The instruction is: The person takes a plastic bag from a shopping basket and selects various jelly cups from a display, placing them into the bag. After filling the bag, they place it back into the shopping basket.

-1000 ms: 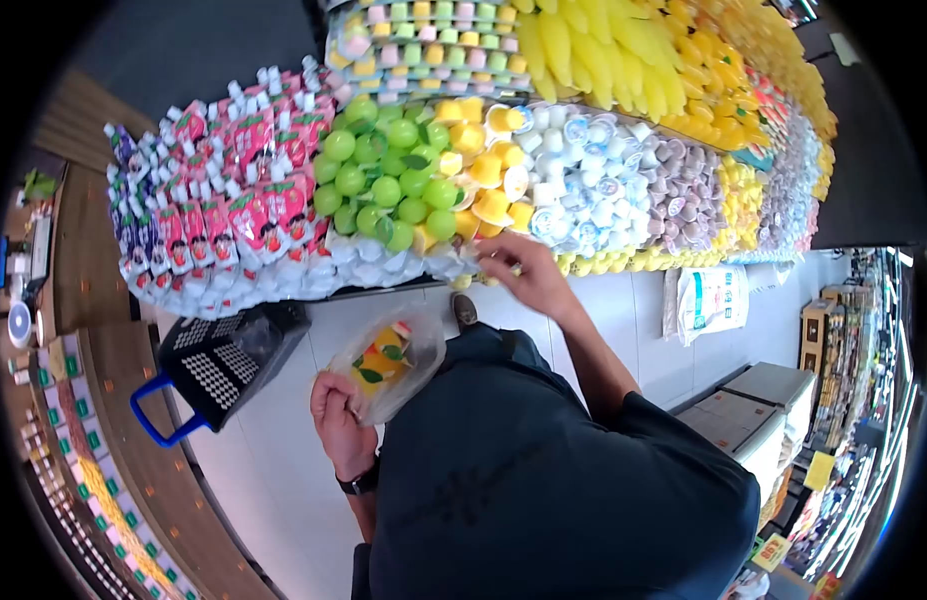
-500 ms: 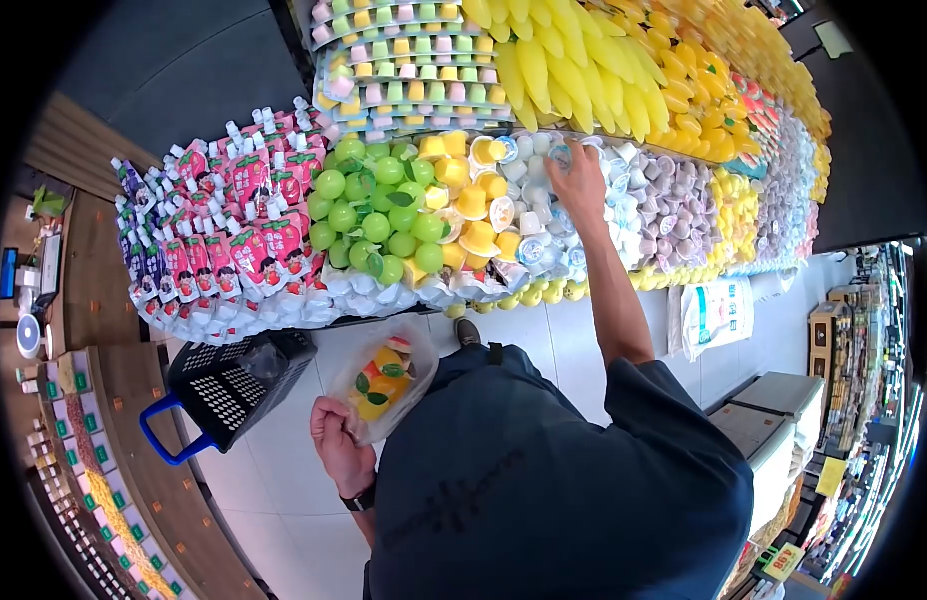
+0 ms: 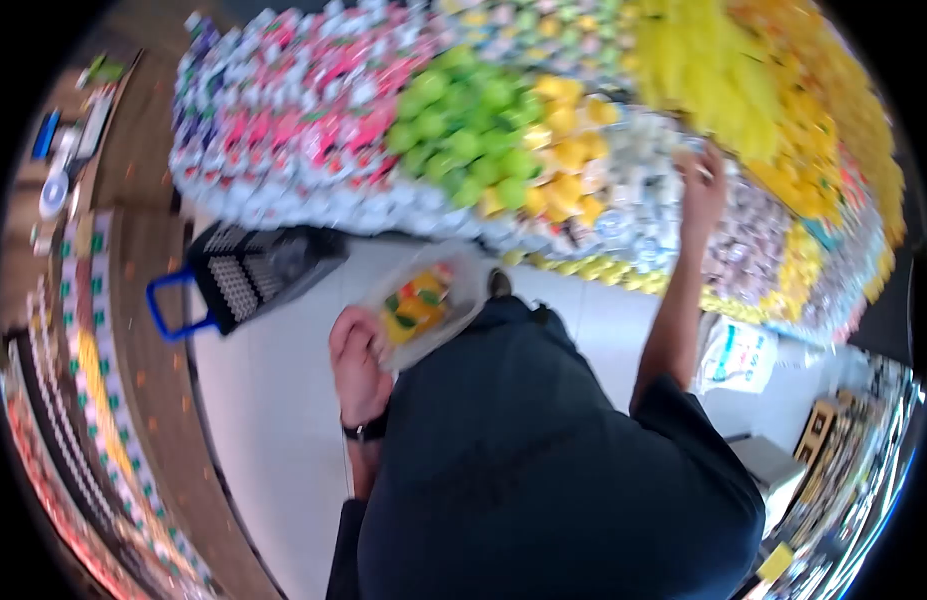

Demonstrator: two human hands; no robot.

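My left hand [image 3: 359,366] is closed on the edge of a clear plastic bag [image 3: 457,318]. Inside the bag are yellow-orange fruit-shaped jellies [image 3: 416,302] with green leaves and a bit of red. My right hand [image 3: 702,190] is stretched over the display, at the far edge of the white and clear jelly cups [image 3: 638,165]. Its fingers are curled and blurred, with something pale between them that I cannot make out. Right of this hand lie purplish jelly cups [image 3: 748,235]; long yellow banana-shaped packs [image 3: 698,75] lie just beyond it.
Green grape-like balls [image 3: 463,130], yellow cups [image 3: 566,150] and pink pouches [image 3: 323,135] fill the display's left part. A black basket [image 3: 248,280] with a blue handle [image 3: 155,305] stands on the floor at left. A white sack [image 3: 738,355] lies at right.
The camera view has shifted and blurred, so the display sits higher and further right. My right hand has moved towards the far edge of the white cups. My left hand still holds the bag.
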